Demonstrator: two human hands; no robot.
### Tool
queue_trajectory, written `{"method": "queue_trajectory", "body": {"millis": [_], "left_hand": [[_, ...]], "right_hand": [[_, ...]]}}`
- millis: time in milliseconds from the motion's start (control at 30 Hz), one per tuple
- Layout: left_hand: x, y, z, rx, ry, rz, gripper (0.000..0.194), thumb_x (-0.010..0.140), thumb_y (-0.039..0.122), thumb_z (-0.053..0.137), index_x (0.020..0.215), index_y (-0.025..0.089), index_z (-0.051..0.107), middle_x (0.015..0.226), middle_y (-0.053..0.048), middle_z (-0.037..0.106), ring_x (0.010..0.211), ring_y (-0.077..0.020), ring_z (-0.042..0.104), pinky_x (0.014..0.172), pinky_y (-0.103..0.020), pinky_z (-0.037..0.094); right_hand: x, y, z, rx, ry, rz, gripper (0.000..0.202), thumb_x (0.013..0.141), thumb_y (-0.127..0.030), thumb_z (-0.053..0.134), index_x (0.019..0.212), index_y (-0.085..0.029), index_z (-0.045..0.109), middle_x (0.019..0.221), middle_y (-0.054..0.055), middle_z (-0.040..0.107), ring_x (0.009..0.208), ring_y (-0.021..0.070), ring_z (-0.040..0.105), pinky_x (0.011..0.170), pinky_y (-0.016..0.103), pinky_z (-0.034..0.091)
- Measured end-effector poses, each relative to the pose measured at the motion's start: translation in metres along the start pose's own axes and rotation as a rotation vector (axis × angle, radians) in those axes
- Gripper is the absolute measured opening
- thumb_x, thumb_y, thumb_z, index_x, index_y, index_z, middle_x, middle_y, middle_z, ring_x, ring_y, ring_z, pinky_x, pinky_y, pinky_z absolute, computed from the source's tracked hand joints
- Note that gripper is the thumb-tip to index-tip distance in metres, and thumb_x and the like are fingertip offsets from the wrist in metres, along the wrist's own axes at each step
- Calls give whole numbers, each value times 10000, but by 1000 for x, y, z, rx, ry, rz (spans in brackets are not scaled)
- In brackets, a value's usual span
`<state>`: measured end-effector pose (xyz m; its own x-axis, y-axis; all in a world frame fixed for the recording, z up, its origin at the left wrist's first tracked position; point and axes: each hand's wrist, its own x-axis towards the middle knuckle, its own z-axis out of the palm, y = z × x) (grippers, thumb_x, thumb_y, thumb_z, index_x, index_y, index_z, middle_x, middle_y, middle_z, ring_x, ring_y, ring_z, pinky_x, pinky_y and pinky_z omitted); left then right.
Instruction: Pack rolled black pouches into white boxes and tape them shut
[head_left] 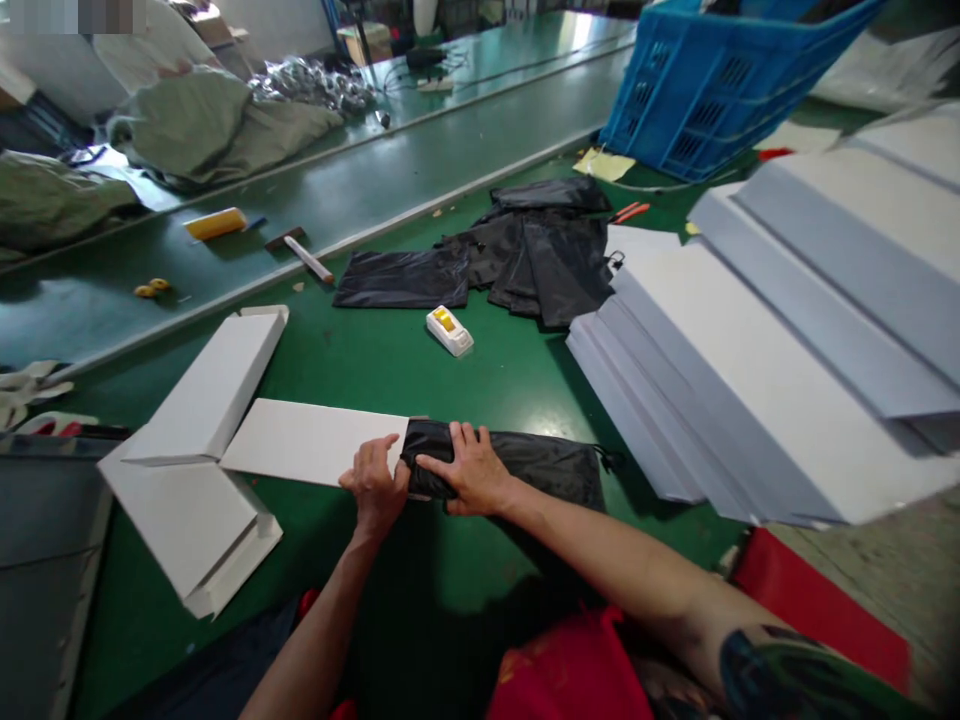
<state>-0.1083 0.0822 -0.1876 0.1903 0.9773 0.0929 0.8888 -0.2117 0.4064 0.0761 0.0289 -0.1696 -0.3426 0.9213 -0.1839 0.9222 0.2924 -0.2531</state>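
Observation:
A black drawstring bag [551, 462] lies lengthwise on the green table, its cord end to the right. Its left part is folded or bunched over the right end of a long white cardboard piece [300, 440]. My left hand [377, 482] is at that bunched end, fingers curled and thumb against the black fabric. On top of the bag rests my right hand [474, 470], fingers spread over it and thumb pointing left. Whatever is inside or under the bag is hidden. An opened white box [202, 410] stands to the left, flaps up, touching the cardboard piece.
More black bags [540, 255] lie in a pile beyond my hands, near a small white dispenser with a yellow part [449, 331]. White cardboard sheets [720, 380] are stacked at right. A blue crate [720, 90] stands behind. Further back are a hammer-like tool [307, 258] and a yellow roll [216, 223].

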Motion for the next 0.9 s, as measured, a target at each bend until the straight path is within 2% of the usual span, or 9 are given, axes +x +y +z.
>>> {"method": "queue_trajectory", "body": {"millis": [233,400,667,800,900], "left_hand": [[2,-2,-16,-124,-98,17,467,701,167,518,1165,200,554,1153,-79,602,1066,-246,557,899,-398,405],[3,-4,-15,-100,-98,1,517,728,165,515,1242,220,524,1193,-78,576,1095,-248,533,907,-402,389],[-1,2,-9,-43,-44,-2,578,748,110,500,1300,281,525,1219,-85,541,1156,-263,490,920,-417,357],[-4,3,-12,-67,-59,-38,576,754,150,540,1320,252,506,1263,-101,527,1182,-282,474,938,-421,365],[-1,0,-19,-120,-109,-40,610,722,209,611,1320,245,500,1265,-89,530,1161,-271,493,934,-411,389]], "right_hand": [[8,12,-6,30,11,-71,965,610,-537,789,1461,-409,352,1430,188,320,1175,429,350,907,547,281],[13,17,-4,-7,48,-135,949,604,-495,796,1449,-419,371,1401,193,340,1155,429,364,886,526,279],[10,-4,3,-48,99,-43,904,620,-470,787,1436,-410,403,1399,215,349,1149,462,355,861,536,274],[12,-20,8,-57,148,43,868,640,-478,774,1429,-387,424,1379,223,368,1145,475,355,856,559,276],[15,-22,12,-69,183,26,859,639,-478,772,1423,-372,439,1368,219,380,1143,475,356,853,565,288]]}}
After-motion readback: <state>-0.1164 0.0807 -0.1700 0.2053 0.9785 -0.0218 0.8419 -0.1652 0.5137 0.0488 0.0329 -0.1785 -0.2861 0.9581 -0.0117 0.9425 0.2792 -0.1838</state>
